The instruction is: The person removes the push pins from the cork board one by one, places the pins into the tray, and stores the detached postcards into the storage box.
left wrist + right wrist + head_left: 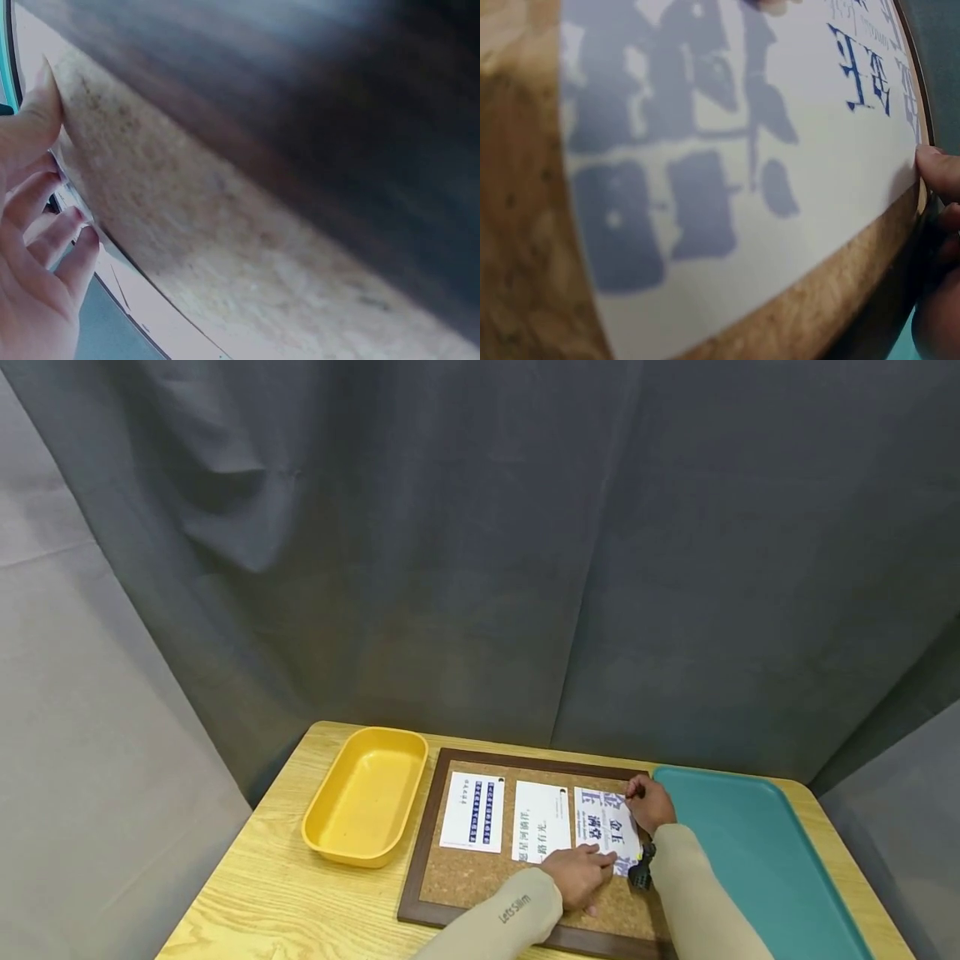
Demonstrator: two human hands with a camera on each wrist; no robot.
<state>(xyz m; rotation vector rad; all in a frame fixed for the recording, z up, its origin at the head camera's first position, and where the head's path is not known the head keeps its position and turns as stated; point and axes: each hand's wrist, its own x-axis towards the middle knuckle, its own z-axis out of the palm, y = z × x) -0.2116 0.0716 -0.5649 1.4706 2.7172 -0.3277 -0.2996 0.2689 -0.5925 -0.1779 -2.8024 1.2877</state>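
Observation:
A white card with purple Chinese lettering (597, 818) lies at the right end of a framed cork board (468, 885). My left hand (579, 875) reaches over the board's lower part, its fingers extended onto the card's lower edge. In the left wrist view, the thumb and fingers of the left hand (41, 262) are spread apart, with fingertips along the card's edge. My right hand (651, 803) is at the card's upper right corner, fingers bent. From the right wrist view, the fingertips of the right hand (941, 176) pinch the card's edge.
Two more printed cards, a left card (472, 812) and a middle card (540, 818), lie on the cork in a row. A yellow basin (315, 827) stands left of the board. To the right lies a teal tray (757, 852). Grey curtains (450, 568) hang behind the wooden table (255, 893).

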